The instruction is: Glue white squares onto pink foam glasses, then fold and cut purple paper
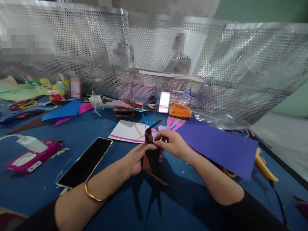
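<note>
A shiny wall full of holes (240,80) runs across the top of the frame. Below it, the blue table (43,192) has bare room along the bottom edge, between the two arms. A big purple sheet (216,146) lies at the right, with its long near edge close to the right forearm. A black phone (85,162) lies at the lower left, just beside the left wrist. In the middle, the left hand (136,158) wraps around the lower part of a folded brown paper (151,160) — the right hand (172,142) pinches its top edge with its fingertips.
</note>
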Motion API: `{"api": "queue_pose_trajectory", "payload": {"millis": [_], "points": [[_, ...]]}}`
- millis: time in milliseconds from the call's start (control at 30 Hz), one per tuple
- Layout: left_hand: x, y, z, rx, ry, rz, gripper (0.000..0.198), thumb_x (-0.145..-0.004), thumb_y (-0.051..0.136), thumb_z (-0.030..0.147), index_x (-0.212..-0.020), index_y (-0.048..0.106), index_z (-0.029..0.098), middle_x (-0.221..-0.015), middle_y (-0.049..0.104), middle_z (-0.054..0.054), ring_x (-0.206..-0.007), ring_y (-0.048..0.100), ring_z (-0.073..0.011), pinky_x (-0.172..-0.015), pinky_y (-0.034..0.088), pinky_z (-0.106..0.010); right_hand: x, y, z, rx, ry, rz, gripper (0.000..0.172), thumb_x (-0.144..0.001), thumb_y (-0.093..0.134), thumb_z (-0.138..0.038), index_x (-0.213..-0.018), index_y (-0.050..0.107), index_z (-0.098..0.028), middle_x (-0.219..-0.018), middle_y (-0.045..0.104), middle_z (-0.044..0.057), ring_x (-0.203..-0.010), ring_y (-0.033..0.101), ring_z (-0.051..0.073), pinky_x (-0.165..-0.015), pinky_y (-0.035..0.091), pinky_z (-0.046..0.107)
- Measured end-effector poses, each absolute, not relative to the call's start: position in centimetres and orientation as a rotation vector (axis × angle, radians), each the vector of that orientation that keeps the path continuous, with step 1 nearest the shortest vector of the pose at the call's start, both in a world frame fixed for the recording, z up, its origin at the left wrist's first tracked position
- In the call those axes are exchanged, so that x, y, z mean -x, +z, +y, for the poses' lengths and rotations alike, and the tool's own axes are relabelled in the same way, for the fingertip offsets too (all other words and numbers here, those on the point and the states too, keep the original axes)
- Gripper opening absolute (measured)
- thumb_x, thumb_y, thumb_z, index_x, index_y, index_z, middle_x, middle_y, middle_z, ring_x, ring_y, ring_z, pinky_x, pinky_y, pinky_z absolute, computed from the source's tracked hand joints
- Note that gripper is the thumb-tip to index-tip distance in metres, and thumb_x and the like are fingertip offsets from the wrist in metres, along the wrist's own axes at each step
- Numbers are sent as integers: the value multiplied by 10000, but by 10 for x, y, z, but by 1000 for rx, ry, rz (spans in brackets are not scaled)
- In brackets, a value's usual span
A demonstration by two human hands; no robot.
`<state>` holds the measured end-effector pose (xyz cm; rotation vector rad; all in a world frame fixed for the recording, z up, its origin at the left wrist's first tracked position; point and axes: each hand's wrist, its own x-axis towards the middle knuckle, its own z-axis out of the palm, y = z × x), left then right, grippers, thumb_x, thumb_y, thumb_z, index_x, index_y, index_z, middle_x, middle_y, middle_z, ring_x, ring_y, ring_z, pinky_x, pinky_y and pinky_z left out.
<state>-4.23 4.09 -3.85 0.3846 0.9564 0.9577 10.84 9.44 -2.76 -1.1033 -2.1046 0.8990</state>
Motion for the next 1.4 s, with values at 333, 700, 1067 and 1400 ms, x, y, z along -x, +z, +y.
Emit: {"api": "queue_pose_trajectory", "payload": {"millis": [333,700,1067,1400], "points": [[40,-29,40,-386,897,873,154,-819,612,126,-943,699,95,-863,772,-125,-777,731,-246,-728,570,-381,-119,-29,106,990,989,-2047,103,-821,547,-222,-722,555,-196,-622,547,-45,-565,516,108,-538,431,226],[47,-30,36,-409,757,756,250,-735,576,138,-942,701,76,-827,763,-133,-747,730,-260,-652,573,-373,-109,-39,97,1022,600,-1964,76,-845,544,-226,-773,559,-210,-740,592,6,-698,528,160,-654,407,282],[46,-38,37,-548,741,816,153,-775,673,232,-862,696,109,-643,683,-47,-613,699,-200,-591,515,-289,-109,-47,104,1054,623,-1859,105,-853,558,-258,-920,604,-191,-825,655,29,-749,588,168,-725,476,313],[42,-40,36,-467,777,776,57,-808,644,73,-853,677,77,-656,656,-50,-608,660,-163,-727,559,-342,-106,-40,100,940,855,-2002,106,-833,580,-198,-891,669,-194,-822,721,8,-756,641,146,-691,496,275]]}}
